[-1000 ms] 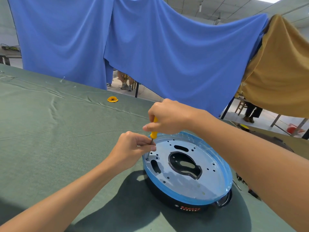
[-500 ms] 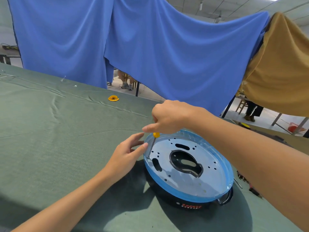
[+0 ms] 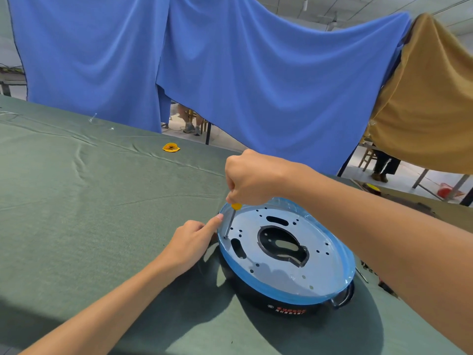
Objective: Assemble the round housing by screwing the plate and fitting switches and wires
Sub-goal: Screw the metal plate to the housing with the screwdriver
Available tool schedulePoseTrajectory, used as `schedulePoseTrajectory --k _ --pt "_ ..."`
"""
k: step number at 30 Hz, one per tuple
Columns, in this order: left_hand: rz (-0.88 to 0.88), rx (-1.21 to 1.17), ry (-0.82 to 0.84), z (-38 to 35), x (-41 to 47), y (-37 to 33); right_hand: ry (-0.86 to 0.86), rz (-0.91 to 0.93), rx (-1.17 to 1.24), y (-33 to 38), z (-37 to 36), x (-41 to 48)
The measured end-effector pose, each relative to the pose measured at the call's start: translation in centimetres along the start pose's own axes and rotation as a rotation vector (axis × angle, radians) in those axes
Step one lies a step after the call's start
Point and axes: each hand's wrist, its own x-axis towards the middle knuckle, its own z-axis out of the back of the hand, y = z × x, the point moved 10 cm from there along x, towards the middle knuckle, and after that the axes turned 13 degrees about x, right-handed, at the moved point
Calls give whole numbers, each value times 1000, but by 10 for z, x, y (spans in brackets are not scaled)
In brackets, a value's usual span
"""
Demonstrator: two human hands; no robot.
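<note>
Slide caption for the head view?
Right hand sets a screwdriver on the plate; left hand touches the housing rim.

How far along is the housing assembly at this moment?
Done: the plate sits in the round housing. In hand: the right hand grips the screwdriver, tip at a hole by the plate's left edge, while the left hand touches the housing's rim with its index finger. Left: most screw holes look empty, and no switches or wires are seen fitted.
</note>
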Motion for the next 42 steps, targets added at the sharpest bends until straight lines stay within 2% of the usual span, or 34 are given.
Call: schedulePoseTrajectory --k 6,16,25,31,42 --pt "294 23 221 -13 -8 0 -28 -46 61 -13 0 -4" --pt "401 -50 303 -19 -25 -14 -24 -32 215 -19 -2 -15" --pt "483 -191 119 -26 -37 -15 -31 52 208 -10 -1 -12" --pt "538 -319 93 -28 -42 -19 -18 65 223 -19 -3 -13" --pt "533 -479 65 -21 -43 -25 -14 85 308 -27 -2 -12"
